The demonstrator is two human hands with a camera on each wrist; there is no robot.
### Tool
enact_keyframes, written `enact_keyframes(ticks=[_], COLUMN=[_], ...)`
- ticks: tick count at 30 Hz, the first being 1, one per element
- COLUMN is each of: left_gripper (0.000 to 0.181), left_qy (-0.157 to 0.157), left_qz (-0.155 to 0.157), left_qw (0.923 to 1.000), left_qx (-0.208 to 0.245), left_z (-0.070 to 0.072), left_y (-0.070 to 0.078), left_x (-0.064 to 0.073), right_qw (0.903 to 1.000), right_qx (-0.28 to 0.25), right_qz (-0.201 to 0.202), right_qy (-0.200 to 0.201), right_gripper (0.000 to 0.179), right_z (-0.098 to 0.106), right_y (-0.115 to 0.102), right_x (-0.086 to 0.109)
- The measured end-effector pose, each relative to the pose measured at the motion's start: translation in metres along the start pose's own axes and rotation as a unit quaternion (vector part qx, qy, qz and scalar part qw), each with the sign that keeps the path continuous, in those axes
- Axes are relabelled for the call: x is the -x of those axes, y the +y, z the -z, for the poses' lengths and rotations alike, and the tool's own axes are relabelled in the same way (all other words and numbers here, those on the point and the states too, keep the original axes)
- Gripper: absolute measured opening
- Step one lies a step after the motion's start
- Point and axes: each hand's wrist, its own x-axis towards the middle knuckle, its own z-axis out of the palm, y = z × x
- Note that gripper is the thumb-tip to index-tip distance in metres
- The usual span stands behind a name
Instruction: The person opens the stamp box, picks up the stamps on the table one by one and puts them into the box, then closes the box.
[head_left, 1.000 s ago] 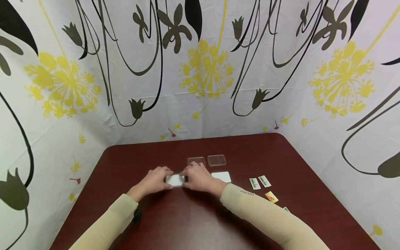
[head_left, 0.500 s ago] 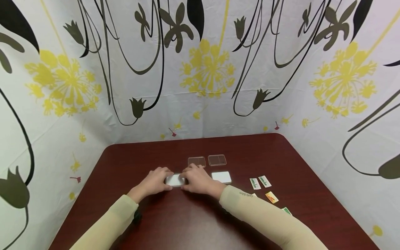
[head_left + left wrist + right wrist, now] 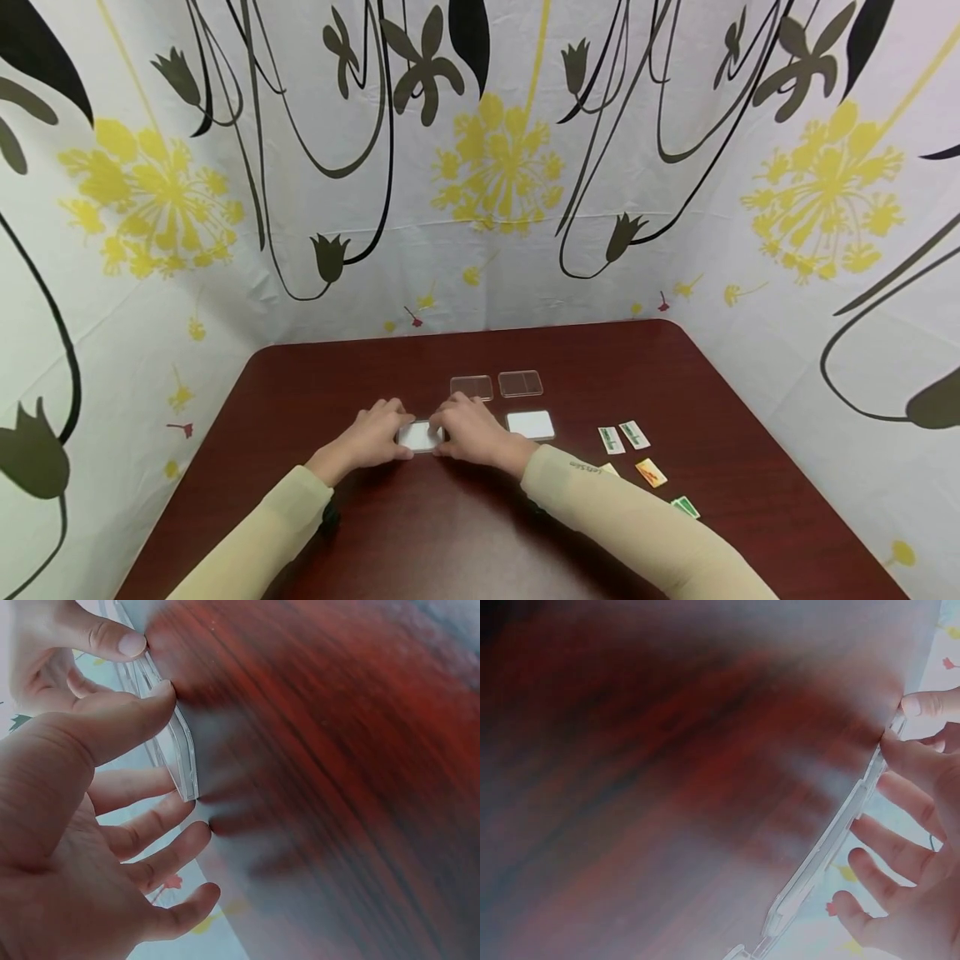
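A small flat clear plastic case (image 3: 418,437) with a white top face lies on the dark red table, between my two hands. My left hand (image 3: 367,437) grips its left end, thumb on the near edge and fingers toward the far edge. The right hand (image 3: 474,431) pinches the right end in the same way, covering that end in the head view. From the left wrist, the case (image 3: 182,754) shows edge-on as thin stacked clear layers, with both thumbs at its near edge. A second white-topped case (image 3: 531,425) lies just right of my right hand.
Two transparent rectangular lids or trays (image 3: 521,384) lie behind the cases. To the right are several small printed cards: white-and-green ones (image 3: 611,441), an orange-yellow one (image 3: 651,472) and green ones (image 3: 685,507) beside my right sleeve. Patterned cloth (image 3: 495,283) hangs beyond the table's back edge.
My right hand and forearm have shifted slightly left and nearer, so more of the second case, one clear lid and the green cards shows. Both hands keep hold of the case.
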Motion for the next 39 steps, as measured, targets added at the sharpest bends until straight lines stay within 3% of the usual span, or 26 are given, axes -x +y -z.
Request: enact_keyframes(ticks=[10,17,26,39], left_gripper=[0.055,0.055,0.053,0.049], left_qy=[0.016,0.022,0.022,0.019], left_qz=[-0.002,-0.003,0.001,-0.004], left_qw=[0.9995,0.9971,0.9986,0.9984], left_qx=[-0.026,-0.073,-0.049,-0.054], left_z=[-0.0036,-0.0058,-0.0045,-0.0029], left_y=[0.0043,0.0057,0.0048,0.004], left_x=[-0.002,-0.0029,-0.0039,-0.007], right_qw=[1.0,0.9999,0.9997,0.9992], right_qx=[0.004,0.012,0.016,0.03], right_qz=[-0.001,-0.007,-0.01,0.004], right_qy=[0.001,0.002,0.016,0.027], right_gripper=[0.027,0.027,0.027,0.025], right_z=[-0.0003,0.0003,-0.0007,-0.0025], right_y=[-0.0003,-0.0022,-0.0045,-0.004], right_x=[-0.0022,-0.0032,-0.0036,-0.006])
